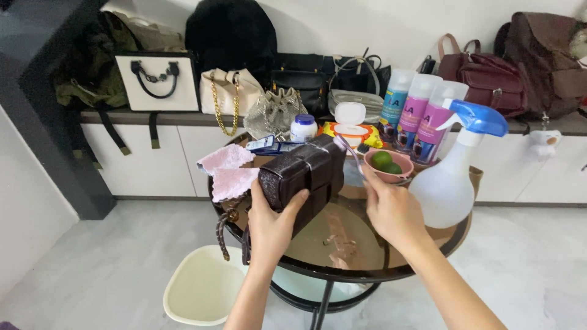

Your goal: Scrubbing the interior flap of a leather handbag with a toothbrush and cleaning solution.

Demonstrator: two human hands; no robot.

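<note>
Woven bag held up over the glass table

My left hand (273,223) clamps the dark woven bag (302,174) from below; my right hand (391,211) pinches a thin brush (350,153) against it, spray bottle (452,177) just beside, pink cloth (229,174) behind.

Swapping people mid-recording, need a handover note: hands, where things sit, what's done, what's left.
Left hand grips the dark woven handbag, held tilted above the round glass table.
Right hand pinches a thin toothbrush-like tool against the bag's upper right end.
On the table: pink cloth left of the bag, pink bowl with two limes, spray bottle to the right, wipes pack and three spray cans behind.
Done: bag lifted, tool on it.
Left: I cannot tell how much of the bag is brushed; cloth and spray bottle are not in hand.
</note>
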